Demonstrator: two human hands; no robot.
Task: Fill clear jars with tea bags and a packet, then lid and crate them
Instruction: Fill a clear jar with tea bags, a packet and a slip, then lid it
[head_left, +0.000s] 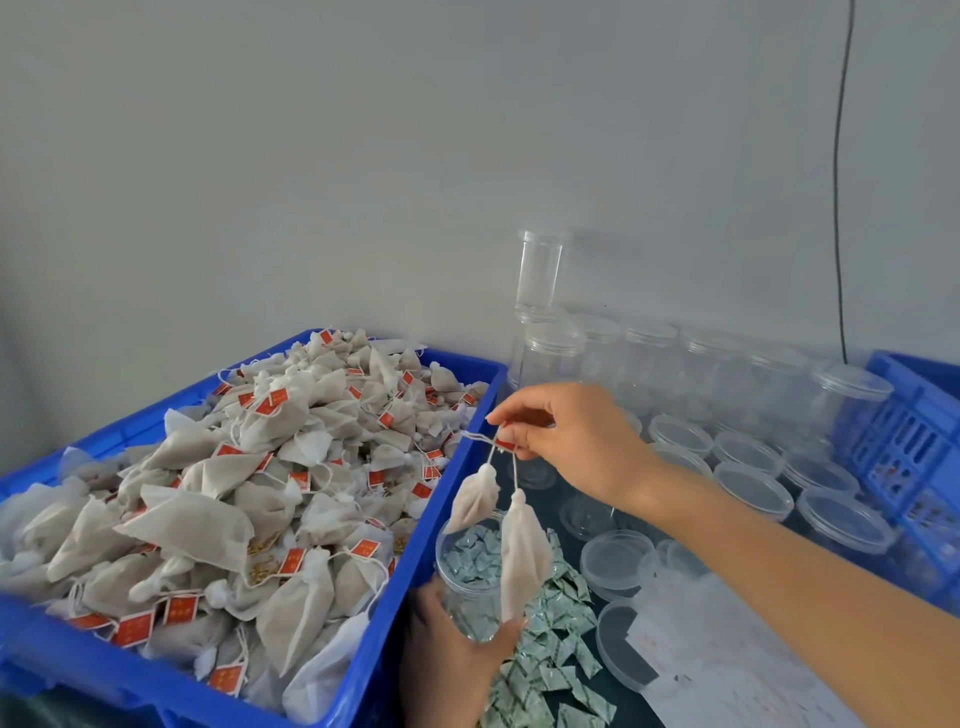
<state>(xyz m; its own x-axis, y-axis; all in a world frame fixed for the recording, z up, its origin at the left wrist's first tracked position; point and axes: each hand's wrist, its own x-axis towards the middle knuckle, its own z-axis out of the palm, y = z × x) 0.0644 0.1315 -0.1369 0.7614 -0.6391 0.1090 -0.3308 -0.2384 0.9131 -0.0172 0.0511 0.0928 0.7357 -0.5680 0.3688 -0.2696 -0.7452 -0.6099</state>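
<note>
My left hand (452, 657) grips a clear jar (467, 577) from below, its open mouth tilted up. My right hand (566, 439) pinches the red tags and strings of two tea bags (511, 540), which dangle over and in front of the jar mouth. A third string runs from that hand back toward the blue crate (457, 488), heaped with tea bags (234, 499). Small green-and-white packets (550, 654) lie in a pile on the table behind and right of the jar.
Several clear lids (615, 564) lie on the dark table to the right. Empty clear jars (649, 358) stand along the grey wall, one stacked higher (540, 270). A second blue crate (914, 447) sits at far right. A black cable (839, 208) hangs down the wall.
</note>
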